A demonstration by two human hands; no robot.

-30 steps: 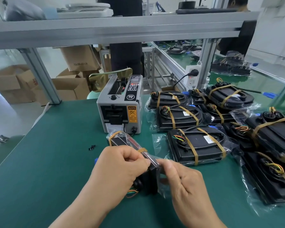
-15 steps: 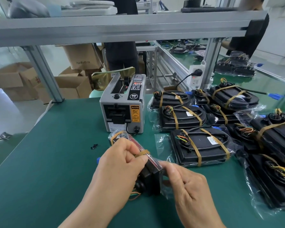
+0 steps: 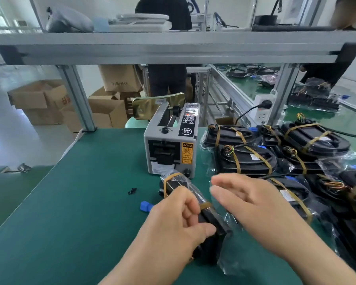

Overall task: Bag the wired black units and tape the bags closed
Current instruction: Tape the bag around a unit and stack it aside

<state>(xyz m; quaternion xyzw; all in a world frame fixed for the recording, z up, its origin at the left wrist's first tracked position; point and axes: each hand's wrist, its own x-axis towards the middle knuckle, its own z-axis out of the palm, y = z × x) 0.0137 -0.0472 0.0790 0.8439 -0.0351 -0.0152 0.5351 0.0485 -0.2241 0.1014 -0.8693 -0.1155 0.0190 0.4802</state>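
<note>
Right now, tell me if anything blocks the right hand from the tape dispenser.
Nothing blocks it outright. The right hand hovers open near the dispenser. The far end of the bagged unit, held by the left hand, lies right before the dispenser's front, so the hand would likely pass above it.

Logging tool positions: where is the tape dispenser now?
In the head view, the tape dispenser stands on the green mat, just behind the bagged unit the left hand grips, left of the taped bags.
</note>
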